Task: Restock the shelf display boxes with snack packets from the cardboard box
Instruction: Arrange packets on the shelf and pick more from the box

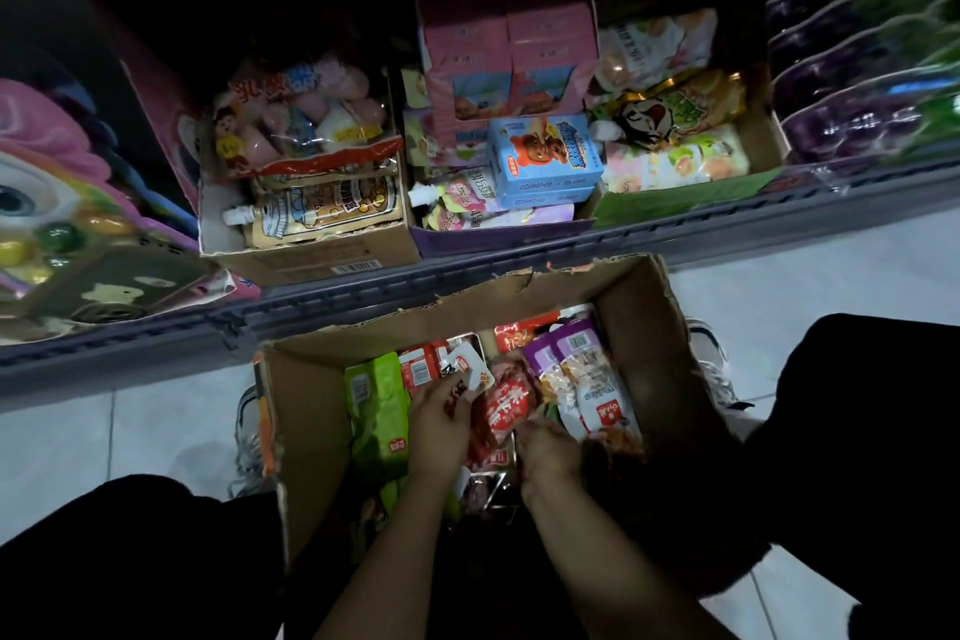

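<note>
An open cardboard box (pixel 644 327) stands on the floor between my knees, holding several snack packets: green ones (pixel 375 405) at the left, red ones (pixel 506 405) in the middle, purple-and-white ones (pixel 587 379) at the right. My left hand (pixel 439 426) is inside the box and pinches a small white-and-red packet (pixel 470 372) between thumb and fingers. My right hand (pixel 545 447) reaches in beside it, fingers curled on the near end of a red packet. On the low shelf beyond stand three display boxes: a brown one (pixel 311 252), a purple one (pixel 498 237), a green-lined one (pixel 675 205).
The grey shelf edge (pixel 519 257) runs just behind the cardboard box. A pink toy pack (pixel 57 203) lies on the shelf at the left, purple bags (pixel 857 109) at the right. White floor tiles (pixel 104 431) lie on both sides. My dark trouser legs flank the box.
</note>
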Motion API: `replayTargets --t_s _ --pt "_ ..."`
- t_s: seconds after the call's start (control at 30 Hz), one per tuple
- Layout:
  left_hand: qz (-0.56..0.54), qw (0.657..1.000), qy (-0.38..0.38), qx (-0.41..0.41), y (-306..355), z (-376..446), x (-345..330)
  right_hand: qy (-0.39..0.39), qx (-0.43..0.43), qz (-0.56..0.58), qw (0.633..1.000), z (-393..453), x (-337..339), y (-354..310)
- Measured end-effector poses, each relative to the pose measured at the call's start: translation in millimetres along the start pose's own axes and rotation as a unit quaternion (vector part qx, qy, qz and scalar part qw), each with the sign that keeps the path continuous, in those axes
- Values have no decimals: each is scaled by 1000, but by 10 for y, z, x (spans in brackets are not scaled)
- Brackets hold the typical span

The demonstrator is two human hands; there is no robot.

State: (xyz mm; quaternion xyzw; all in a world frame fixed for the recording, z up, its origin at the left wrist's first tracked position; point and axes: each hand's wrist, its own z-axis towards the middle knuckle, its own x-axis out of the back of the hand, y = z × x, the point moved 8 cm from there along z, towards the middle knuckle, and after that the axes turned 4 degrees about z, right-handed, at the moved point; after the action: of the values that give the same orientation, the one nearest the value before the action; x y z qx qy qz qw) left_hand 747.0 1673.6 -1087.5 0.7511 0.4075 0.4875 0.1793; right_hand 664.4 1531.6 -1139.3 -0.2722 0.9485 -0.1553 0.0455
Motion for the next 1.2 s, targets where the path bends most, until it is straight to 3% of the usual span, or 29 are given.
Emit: replayTargets --t_s 0.03,0.1,0.13,0.2,0.33,0.57,0.73,0.9,1.03,1.2 --pt "4 1000 -9 -1 18 -30 5 2 -16 23 1000 -61 48 17" --pt "10 999 -31 5 49 -94 15 3 33 -99 995 -226 114 -154" --pt "11 999 -44 12 64 -124 21 -49 68 -169 982 -292 84 -252" --pt "-1 997 -73 30 118 -193 46 -66 46 -124 989 -443 83 -336" --pt "-65 991 -108 49 390 -350 193 -115 87 -251 957 -780 39 -671" --pt "-169 981 -95 32 1192 -675 793 -257 186 -254 914 -1570 -154 -1287" --pt "-181 979 -96 -9 1872 -944 1268 -331 261 -248 872 -2275 -246 -1671" --pt "-151 979 -99 -91 2603 -1258 1808 -347 367 -272 819 -3054 -363 -2104" --pt "-144 973 -70 -166 3062 -1506 2297 -352 468 -302 752 -3774 -499 -2397" --pt "-173 960 -26 -218 3323 -1629 2730 -373 514 -323 701 -4369 -704 -2588"
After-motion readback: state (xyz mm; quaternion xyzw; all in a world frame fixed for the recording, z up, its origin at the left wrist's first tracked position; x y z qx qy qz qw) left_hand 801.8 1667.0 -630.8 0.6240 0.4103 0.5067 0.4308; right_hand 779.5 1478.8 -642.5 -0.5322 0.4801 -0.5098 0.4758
